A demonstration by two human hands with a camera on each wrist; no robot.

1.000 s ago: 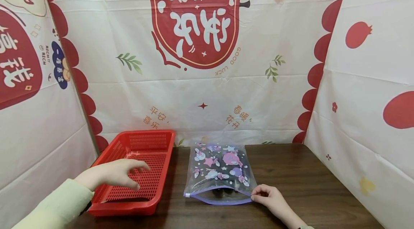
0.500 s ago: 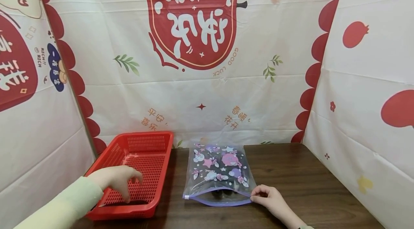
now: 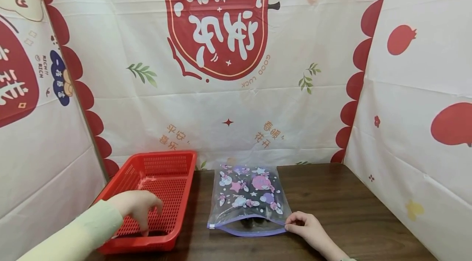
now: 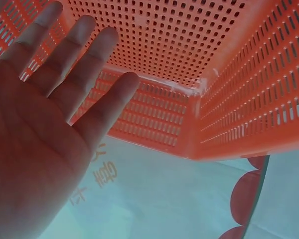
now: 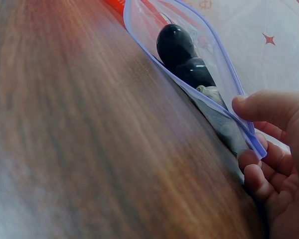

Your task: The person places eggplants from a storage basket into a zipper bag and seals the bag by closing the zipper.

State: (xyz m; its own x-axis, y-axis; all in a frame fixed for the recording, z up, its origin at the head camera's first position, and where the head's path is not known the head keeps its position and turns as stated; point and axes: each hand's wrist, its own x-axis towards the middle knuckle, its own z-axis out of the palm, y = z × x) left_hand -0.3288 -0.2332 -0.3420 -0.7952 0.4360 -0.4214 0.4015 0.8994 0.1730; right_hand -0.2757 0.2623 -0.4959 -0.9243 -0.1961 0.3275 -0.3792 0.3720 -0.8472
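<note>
On the table (image 3: 332, 195), head view: clear zip bag (image 3: 245, 201) lies near the middle, mouth at the near side, well apart from a red basket (image 3: 170, 195) at left.
Bag, looks: see-through film printed with pink, purple and white figures and stars; purple zip edge (image 3: 254, 234) gaping; white slider (image 3: 212, 226) at the mouth's left end.
Right hand (image 3: 307, 228): pinches the mouth's right corner.
Left hand (image 3: 137, 207): down in the basket's near end, fingers loosely bent, close to a dark slim thing (image 3: 157, 233); cannot tell whether it touches.
Left wrist view: palm and fingers spread, nearly straight, nothing seen held; square holes and slotted basket walls show close up. Palm side seen only from here.
Right wrist view: thumb above, fingers below, zip corner nipped between. Into the mouth: two glossy black rounded things (image 5: 175, 44), a pale bit (image 5: 209, 92) beside them. Head view gives only dark shapes there.
</note>
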